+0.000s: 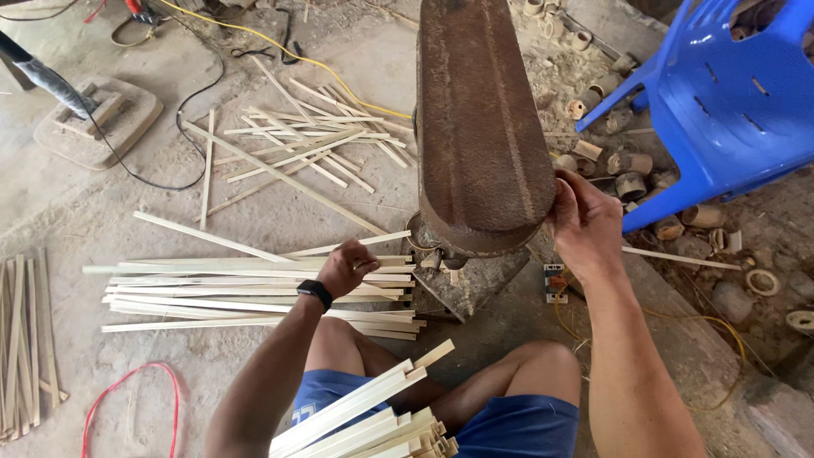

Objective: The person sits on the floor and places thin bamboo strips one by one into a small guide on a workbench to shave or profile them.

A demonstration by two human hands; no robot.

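Fingers (366, 265) of the left hand (346, 267) curl down onto the top strip of a flat pile of split bamboo slats (254, 293), pinching near its right end; closed on it, though how firmly I cannot tell. Far left, another small batch of slats (24, 339) lies on the concrete floor (76, 212), with a red cord (127, 399) looping beside it and a black cable (170, 127) running further up. Behind the pile, a loose scatter of thinner strips (305, 148) lies crisscrossed. A black watch (315, 293) sits on the left wrist. More slats (365, 416) rest across the person's lap. Judging by look, the slats are light, stiff along the length yet springy, with splintery edges; best taken near one end between thumb and fingertips, flat faces pinched. Centre, a rusty machine housing (475, 119) stands tall. The right hand (585, 225) presses against its lower right edge, fingers wrapped around the rim, gripping the metal. Right of that, cut bamboo rings (632, 174) litter the ground under a blue plastic chair (729, 102).
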